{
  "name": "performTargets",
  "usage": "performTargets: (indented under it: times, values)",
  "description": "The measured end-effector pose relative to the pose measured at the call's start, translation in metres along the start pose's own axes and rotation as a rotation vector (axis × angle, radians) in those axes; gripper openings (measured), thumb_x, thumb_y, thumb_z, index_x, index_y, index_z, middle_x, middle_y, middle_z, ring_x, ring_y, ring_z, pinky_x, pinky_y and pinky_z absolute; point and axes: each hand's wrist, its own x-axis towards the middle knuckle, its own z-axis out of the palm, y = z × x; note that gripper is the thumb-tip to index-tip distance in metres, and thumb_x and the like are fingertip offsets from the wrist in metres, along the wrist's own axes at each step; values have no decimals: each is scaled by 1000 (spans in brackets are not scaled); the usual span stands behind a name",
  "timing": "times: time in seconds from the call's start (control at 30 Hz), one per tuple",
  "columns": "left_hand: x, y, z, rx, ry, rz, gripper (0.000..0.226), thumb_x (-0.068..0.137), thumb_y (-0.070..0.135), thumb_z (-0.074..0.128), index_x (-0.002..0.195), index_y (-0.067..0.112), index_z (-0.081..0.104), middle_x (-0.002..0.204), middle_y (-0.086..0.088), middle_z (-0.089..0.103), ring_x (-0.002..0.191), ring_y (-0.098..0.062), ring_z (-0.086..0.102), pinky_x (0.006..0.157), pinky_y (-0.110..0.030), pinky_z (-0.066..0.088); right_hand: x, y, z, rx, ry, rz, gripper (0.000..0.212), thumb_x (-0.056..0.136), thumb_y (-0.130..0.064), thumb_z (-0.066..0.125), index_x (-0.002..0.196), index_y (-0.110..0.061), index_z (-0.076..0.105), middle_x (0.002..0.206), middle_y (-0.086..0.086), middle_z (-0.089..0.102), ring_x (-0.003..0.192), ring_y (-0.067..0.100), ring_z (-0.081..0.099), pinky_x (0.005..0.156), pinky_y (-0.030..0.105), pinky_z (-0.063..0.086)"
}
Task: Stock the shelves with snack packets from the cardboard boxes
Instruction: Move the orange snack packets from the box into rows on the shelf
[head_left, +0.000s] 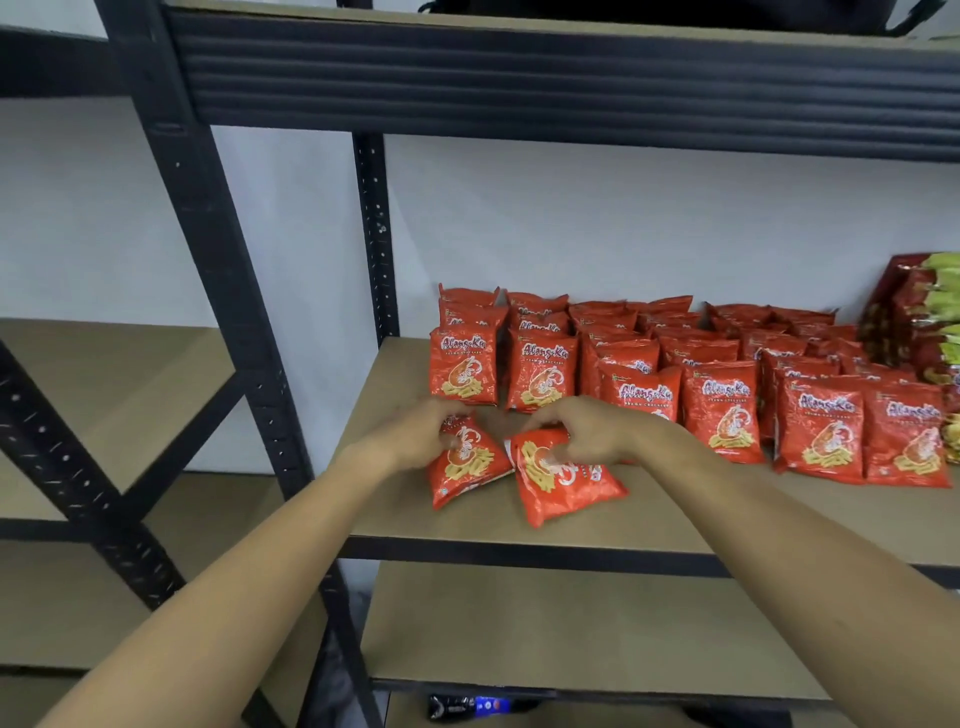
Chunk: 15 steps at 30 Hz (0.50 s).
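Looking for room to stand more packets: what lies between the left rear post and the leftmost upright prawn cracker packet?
In the head view, only bare shelf board lies between the post and the packet.

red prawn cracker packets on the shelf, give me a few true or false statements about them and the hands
1. The left hand and right hand each hold one red prawn cracker packet: true.
2. The two held packets stand upright in the row: false, they lie tilted in front of the standing red packets.
3. The brown shelf board left of the packets is full: false, it is bare.
4. Green and red packets sit at the far right: true.
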Motion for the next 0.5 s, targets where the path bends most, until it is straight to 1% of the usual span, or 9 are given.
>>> performTargets:
  times: [0.07, 0.1, 0.17, 0.23, 0.3, 0.37, 0.4, 0.43, 0.5]
  values:
    - [-2, -1, -4, 9, -20, 12, 49, 100, 21, 56, 147, 28, 44, 147, 5, 47, 135, -17, 47, 106, -38, 47, 2, -2, 0, -27, -35, -47, 45, 91, -12, 68, 131, -31, 63, 134, -5, 59, 117, 15, 57, 97, 28, 48]
    - [-3, -1, -4, 6, -30, 23, 49, 101, 21, 53, 148, 29, 43, 148, 5, 47, 135, -17, 47, 106, -37, 47, 3, -4, 1, -35, -37, -65, 47, 90, -7, 65, 130, -30, 63, 137, -5, 57, 121, 15, 56, 99, 25, 45]
    - [-6, -1, 0, -7, -14, 25, 49, 103, 22, 48, 150, 32, 39, 151, 6, 42, 137, -17, 43, 107, -39, 46, 3, -10, 6, -4, 32, -73, 53, 88, 0, 60, 133, -27, 62, 143, -4, 52, 128, 14, 51, 103, 23, 42]
    - [-8, 0, 7, 32, 62, -3, 49, 104, 30, 43, 152, 34, 33, 158, 5, 30, 144, -20, 32, 112, -44, 39, 2, -13, 11, 7, 225, -15, 51, 90, -10, 57, 139, -23, 56, 146, 3, 49, 130, 19, 49, 105, 31, 43]
    - [-10, 4, 16, 71, 140, -22, 50, 105, 39, 36, 154, 32, 27, 163, 2, 20, 149, -22, 20, 119, -47, 28, -1, -15, 21, -62, 377, 136, 51, 98, -30, 50, 147, -17, 45, 149, 11, 44, 135, 29, 43, 108, 43, 40]
    - [-13, 10, 27, 112, 183, -22, 52, 106, 41, 29, 156, 28, 22, 165, 0, 13, 151, -21, 10, 124, -45, 11, -4, -22, 41, -92, 340, 291, 63, 102, -46, 40, 153, -12, 30, 156, 14, 31, 142, 36, 31, 113, 50, 34]
    - [-13, 13, 32, 148, 194, -21, 53, 107, 41, 26, 157, 26, 19, 166, 0, 9, 152, -20, 5, 124, -42, 3, -3, -24, 52, -78, 305, 330, 67, 102, -50, 35, 156, -12, 23, 161, 15, 22, 146, 37, 24, 117, 51, 28]
    - [-14, 16, 37, 187, 201, -22, 53, 107, 40, 23, 158, 25, 16, 166, -1, 6, 153, -19, 0, 123, -40, -2, -2, -26, 62, -56, 281, 343, 69, 102, -50, 32, 157, -11, 17, 163, 15, 15, 149, 37, 16, 120, 52, 22]
    - [-13, 13, 46, 280, 205, -12, 53, 108, 39, 19, 158, 25, 12, 166, -1, 3, 153, -18, -6, 122, -39, -7, 3, -22, 75, -36, 239, 301, 68, 102, -46, 30, 159, -13, 11, 166, 13, 6, 153, 32, 5, 123, 50, 11]
